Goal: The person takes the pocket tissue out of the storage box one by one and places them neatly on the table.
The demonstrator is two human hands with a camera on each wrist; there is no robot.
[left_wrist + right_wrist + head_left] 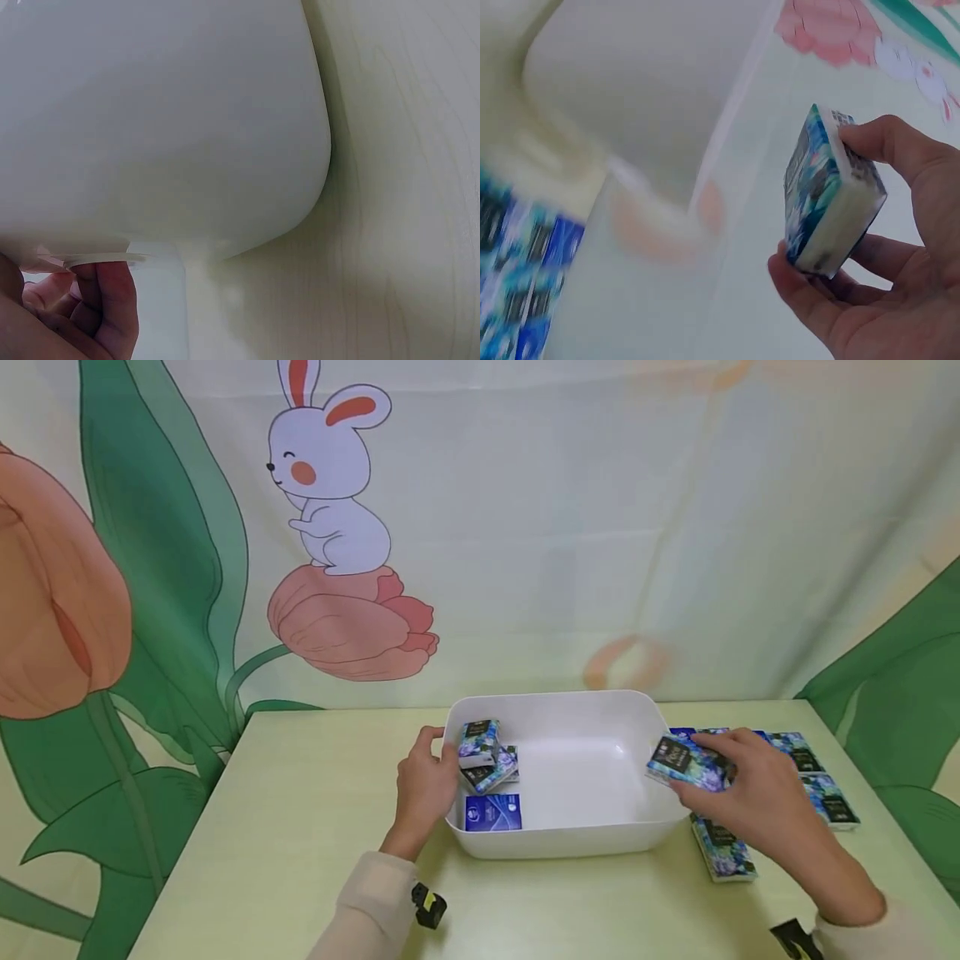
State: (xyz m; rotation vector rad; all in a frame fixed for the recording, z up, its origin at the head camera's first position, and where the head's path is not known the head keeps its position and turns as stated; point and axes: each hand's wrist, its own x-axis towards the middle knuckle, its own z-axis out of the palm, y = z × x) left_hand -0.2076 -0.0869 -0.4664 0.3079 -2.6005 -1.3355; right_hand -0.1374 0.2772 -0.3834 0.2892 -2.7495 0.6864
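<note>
Left hand (pixel 426 785) has its fingers hooked on the left rim of a white bin (pixel 570 843) sitting on the table (pixel 315 827). Inside, bunched at the left end, I see some small packs (pixel 492 812). Then there's a flowery pack (pixel 686 762) held up by the right rim, pinched between thumb and fingers of the right hand (pixel 772 785). Other packs (pixel 828 800) lie right of the bin, kinda partly behind that hand.

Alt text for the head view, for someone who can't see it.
A person's right hand holds a blue patterned packet by the right end of a white bin while the left hand grips its left end. Similar packets lie in the bin's left side; more packets lie on the table at right.
</note>
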